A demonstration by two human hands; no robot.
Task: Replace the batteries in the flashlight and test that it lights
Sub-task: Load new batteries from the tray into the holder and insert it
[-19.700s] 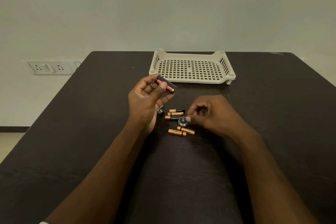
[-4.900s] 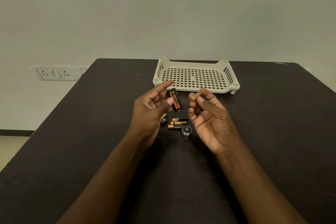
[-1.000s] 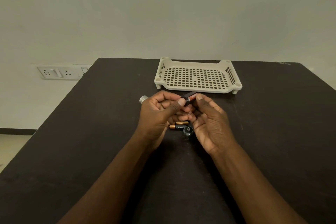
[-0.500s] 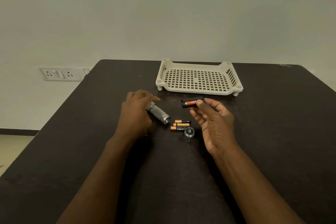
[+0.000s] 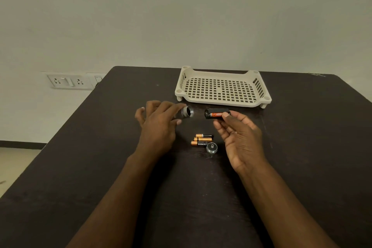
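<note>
Between our hands, three loose batteries (image 5: 202,139) and an end cap (image 5: 211,147) lie on the dark table (image 5: 302,147). Our right hand (image 5: 240,139) pinches the loaded battery holder (image 5: 216,113); our left hand (image 5: 159,125) holds the silver flashlight body (image 5: 187,111) between thumb and forefinger, other fingers spread. Behind sits a perforated tray (image 5: 221,88).
</note>
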